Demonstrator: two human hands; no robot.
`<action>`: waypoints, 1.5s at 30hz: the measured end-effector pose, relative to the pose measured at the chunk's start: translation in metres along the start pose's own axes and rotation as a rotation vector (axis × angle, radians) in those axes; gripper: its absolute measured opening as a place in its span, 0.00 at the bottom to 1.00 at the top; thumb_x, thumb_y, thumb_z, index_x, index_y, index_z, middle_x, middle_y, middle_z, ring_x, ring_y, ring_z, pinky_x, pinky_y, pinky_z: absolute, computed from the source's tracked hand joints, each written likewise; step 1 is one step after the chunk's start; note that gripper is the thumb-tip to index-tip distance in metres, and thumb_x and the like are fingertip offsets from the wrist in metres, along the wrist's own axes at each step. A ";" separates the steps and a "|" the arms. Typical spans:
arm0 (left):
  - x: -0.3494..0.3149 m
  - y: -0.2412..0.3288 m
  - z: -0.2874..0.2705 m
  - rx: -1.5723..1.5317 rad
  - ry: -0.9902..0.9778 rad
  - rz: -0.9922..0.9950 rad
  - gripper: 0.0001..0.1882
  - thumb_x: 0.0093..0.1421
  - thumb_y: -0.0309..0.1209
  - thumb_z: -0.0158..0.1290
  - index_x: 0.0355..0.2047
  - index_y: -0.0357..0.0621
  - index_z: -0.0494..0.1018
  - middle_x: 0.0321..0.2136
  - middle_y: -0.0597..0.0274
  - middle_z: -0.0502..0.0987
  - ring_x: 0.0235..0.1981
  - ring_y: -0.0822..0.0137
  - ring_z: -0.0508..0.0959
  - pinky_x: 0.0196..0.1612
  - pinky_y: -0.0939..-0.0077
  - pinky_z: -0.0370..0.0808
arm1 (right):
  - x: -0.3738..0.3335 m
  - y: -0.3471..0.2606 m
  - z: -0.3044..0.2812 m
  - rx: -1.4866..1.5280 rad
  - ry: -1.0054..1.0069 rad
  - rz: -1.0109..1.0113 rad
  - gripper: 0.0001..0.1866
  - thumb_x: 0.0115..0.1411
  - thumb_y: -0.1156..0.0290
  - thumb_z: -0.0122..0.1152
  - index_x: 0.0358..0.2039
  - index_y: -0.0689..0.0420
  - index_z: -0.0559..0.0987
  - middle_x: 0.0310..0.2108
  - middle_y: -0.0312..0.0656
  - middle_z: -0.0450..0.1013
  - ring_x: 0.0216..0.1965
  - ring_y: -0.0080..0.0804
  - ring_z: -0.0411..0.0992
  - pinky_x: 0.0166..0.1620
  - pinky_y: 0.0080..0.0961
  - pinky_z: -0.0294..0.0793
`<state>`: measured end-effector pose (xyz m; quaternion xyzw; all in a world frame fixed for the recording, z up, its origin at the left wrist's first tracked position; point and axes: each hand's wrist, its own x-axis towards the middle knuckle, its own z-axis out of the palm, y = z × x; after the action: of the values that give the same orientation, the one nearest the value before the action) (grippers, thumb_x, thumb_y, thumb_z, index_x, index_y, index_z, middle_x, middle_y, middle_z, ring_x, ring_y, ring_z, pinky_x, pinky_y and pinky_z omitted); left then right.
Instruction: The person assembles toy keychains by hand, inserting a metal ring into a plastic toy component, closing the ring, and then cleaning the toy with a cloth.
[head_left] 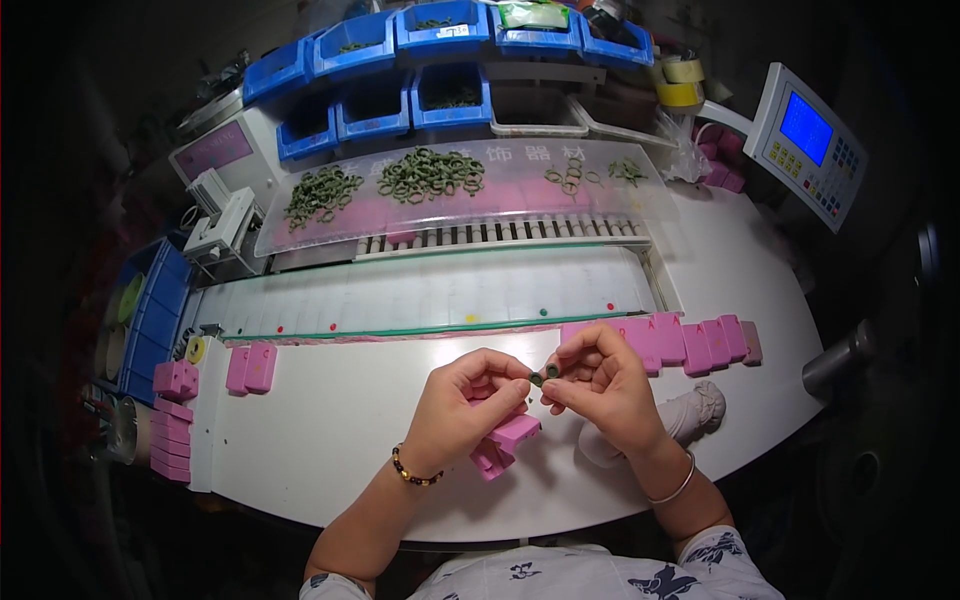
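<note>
My left hand (475, 405) and my right hand (603, 385) meet over the near middle of the white table, fingertips almost touching. Between my left thumb and forefinger is pinched a small dark green ring (536, 380). A second green ring (552, 371) is pinched in my right fingertips, close beside the first. Under my left hand sits a pink block-shaped mould (515, 432), its pieces apart; whether my lower fingers grip it I cannot tell. By my right wrist lies a white cloth bundle (690, 415), partly hidden by the forearm.
Beyond my hands, pink moulds (650, 343) line the right side; more moulds (251, 369) stand left. A green-edged white strip (430, 290) crosses the table. Behind it, a clear sheet (520, 200) carries piles of green rings (430, 175). Blue bins (443, 27) and a control panel (808, 140) stand farther back.
</note>
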<state>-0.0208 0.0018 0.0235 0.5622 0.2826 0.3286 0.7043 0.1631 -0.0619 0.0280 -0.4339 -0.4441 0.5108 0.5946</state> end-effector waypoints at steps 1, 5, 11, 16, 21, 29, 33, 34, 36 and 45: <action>0.000 -0.001 0.000 0.027 0.001 0.012 0.08 0.61 0.24 0.55 0.40 0.33 0.73 0.31 0.63 0.78 0.32 0.77 0.78 0.37 0.83 0.76 | 0.001 0.001 -0.001 0.001 -0.011 0.015 0.17 0.55 0.84 0.62 0.42 0.62 0.66 0.35 0.40 0.71 0.34 0.24 0.75 0.33 0.18 0.78; -0.001 0.000 0.002 0.118 0.022 0.021 0.07 0.60 0.23 0.55 0.38 0.33 0.74 0.30 0.63 0.78 0.30 0.78 0.78 0.35 0.84 0.76 | 0.003 0.000 -0.005 0.004 -0.063 0.071 0.18 0.54 0.85 0.62 0.42 0.62 0.66 0.34 0.40 0.70 0.32 0.22 0.75 0.32 0.18 0.78; -0.001 0.004 -0.007 0.356 -0.120 -0.048 0.05 0.61 0.24 0.53 0.34 0.33 0.76 0.25 0.66 0.78 0.26 0.81 0.76 0.30 0.87 0.73 | 0.002 -0.011 -0.015 -0.105 -0.204 0.268 0.16 0.53 0.83 0.63 0.41 0.63 0.68 0.32 0.40 0.70 0.27 0.20 0.74 0.30 0.14 0.75; -0.003 0.008 -0.006 0.305 -0.232 -0.018 0.07 0.62 0.26 0.52 0.34 0.34 0.76 0.24 0.67 0.77 0.25 0.82 0.74 0.28 0.87 0.72 | 0.004 -0.018 -0.019 -0.012 -0.262 0.384 0.17 0.53 0.83 0.64 0.41 0.63 0.68 0.30 0.39 0.71 0.26 0.21 0.75 0.30 0.15 0.74; -0.006 0.009 -0.005 0.312 -0.217 -0.028 0.07 0.61 0.27 0.53 0.34 0.35 0.76 0.21 0.66 0.78 0.21 0.81 0.75 0.25 0.84 0.73 | 0.003 -0.017 -0.022 0.042 -0.253 0.399 0.16 0.53 0.83 0.63 0.40 0.63 0.68 0.29 0.39 0.72 0.26 0.22 0.75 0.31 0.16 0.74; -0.004 0.010 -0.007 0.296 -0.307 -0.055 0.06 0.61 0.24 0.53 0.33 0.34 0.77 0.22 0.67 0.77 0.24 0.81 0.75 0.28 0.85 0.72 | 0.004 -0.019 -0.022 0.011 -0.298 0.410 0.16 0.53 0.82 0.64 0.40 0.62 0.69 0.29 0.39 0.72 0.26 0.23 0.75 0.30 0.16 0.74; -0.004 0.010 -0.007 0.250 -0.285 -0.087 0.07 0.62 0.24 0.50 0.33 0.34 0.76 0.23 0.66 0.78 0.25 0.79 0.76 0.29 0.84 0.73 | 0.003 -0.018 -0.023 0.070 -0.277 0.425 0.15 0.53 0.81 0.64 0.40 0.61 0.69 0.28 0.39 0.73 0.26 0.23 0.75 0.29 0.18 0.74; -0.004 0.010 -0.007 0.240 -0.274 -0.094 0.08 0.62 0.26 0.49 0.33 0.34 0.76 0.23 0.66 0.77 0.25 0.80 0.75 0.29 0.85 0.73 | 0.003 -0.018 -0.023 0.070 -0.275 0.425 0.15 0.53 0.81 0.64 0.40 0.61 0.69 0.28 0.39 0.73 0.26 0.23 0.75 0.29 0.18 0.74; -0.004 0.009 -0.007 0.231 -0.265 -0.100 0.09 0.63 0.27 0.48 0.33 0.34 0.76 0.22 0.67 0.77 0.24 0.82 0.74 0.29 0.86 0.72 | 0.003 -0.019 -0.023 0.066 -0.264 0.421 0.15 0.54 0.80 0.65 0.40 0.61 0.69 0.27 0.39 0.73 0.25 0.23 0.75 0.28 0.19 0.75; -0.005 0.009 -0.003 0.162 -0.303 -0.189 0.07 0.63 0.25 0.51 0.34 0.34 0.76 0.24 0.66 0.77 0.26 0.80 0.76 0.29 0.85 0.73 | 0.004 -0.016 -0.023 0.036 -0.293 0.392 0.15 0.54 0.80 0.65 0.40 0.62 0.69 0.26 0.39 0.74 0.25 0.23 0.75 0.30 0.16 0.74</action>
<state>-0.0277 0.0010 0.0314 0.6311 0.2504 0.1486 0.7190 0.1895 -0.0611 0.0385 -0.4223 -0.4239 0.6818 0.4208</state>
